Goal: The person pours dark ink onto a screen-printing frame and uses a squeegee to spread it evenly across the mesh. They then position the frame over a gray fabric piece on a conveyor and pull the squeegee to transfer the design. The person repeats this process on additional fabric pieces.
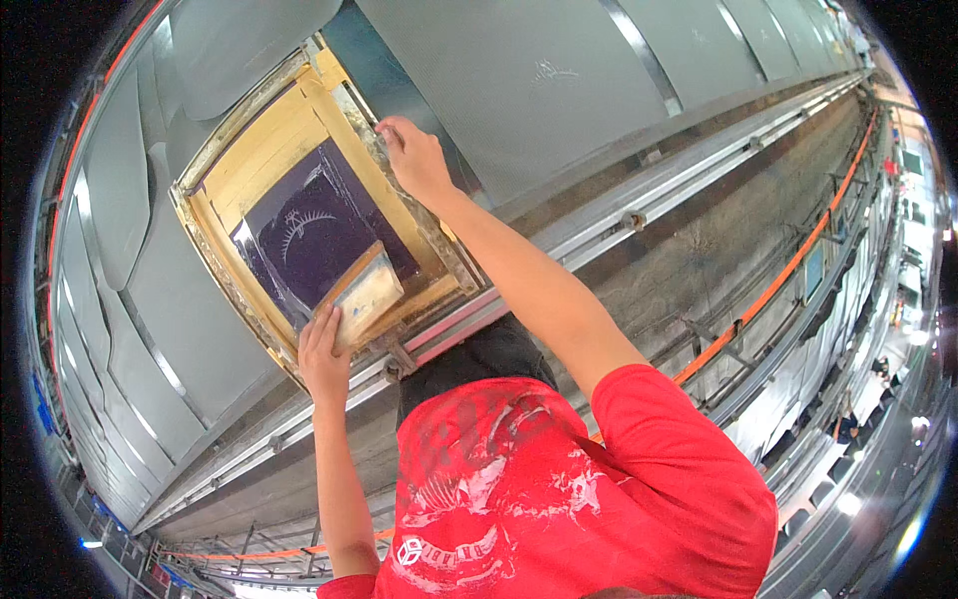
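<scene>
A screen printing frame [186, 212] with worn, stained edges lies on the long table. Its mesh is yellow around a dark purple panel [329, 215], which carries a pale curved design. My left hand [324, 354] is closed on one end of a squeegee [371, 299], a wide wooden-edged blade smeared with pale ink, tilted over the near part of the screen. At the frame's right side, my right hand [417, 160] has its fingers curled round the rail. Part of that grip is hidden by the hand itself.
Grey sheets [519, 90] lie along the table on both sides, one bearing a small pale print. A metal rail [589, 235] runs along the table's near edge. Beyond it, an orange pipe [788, 285] follows another structure. My red-sleeved right arm [539, 265] crosses the rail.
</scene>
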Tool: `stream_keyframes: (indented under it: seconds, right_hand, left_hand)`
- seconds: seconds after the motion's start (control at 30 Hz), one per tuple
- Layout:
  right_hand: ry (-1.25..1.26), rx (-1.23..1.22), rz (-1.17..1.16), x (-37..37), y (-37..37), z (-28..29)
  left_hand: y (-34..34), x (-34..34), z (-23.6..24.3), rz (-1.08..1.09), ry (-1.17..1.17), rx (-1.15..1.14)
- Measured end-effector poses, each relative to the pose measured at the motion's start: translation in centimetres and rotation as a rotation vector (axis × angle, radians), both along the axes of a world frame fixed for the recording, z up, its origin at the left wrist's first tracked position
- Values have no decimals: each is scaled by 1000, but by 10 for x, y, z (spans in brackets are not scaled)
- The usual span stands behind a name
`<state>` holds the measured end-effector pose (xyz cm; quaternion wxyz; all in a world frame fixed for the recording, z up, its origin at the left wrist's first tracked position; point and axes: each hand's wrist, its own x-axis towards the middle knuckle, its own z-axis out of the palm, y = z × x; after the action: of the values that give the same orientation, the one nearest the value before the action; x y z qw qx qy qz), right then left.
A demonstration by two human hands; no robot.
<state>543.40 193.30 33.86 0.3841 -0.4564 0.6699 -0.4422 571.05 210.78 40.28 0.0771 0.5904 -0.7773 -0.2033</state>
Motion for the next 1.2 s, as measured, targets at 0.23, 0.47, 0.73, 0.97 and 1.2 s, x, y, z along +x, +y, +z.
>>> stream_keyframes:
  seconds: [0.23, 0.47, 0.73, 0.97, 1.2]
  right_hand:
    - [75, 48, 53, 2, -20, -30]
    - [173, 72, -47, 14, -13, -24]
    - [351, -49, -76, 15, -10, -26]
    - [311, -20, -121, 20, -5, -21]
    - [302, 31, -119, 23, -5, -19]
  left_hand:
    - [-5, 14, -10, 11, 21, 6]
    - [7, 18, -14, 58, 82, -129]
    - [32, 17, -2, 109, 138, -189]
    - [32, 19, 4, 140, 173, -137]
    - [8, 18, 7, 80, 139, -133]
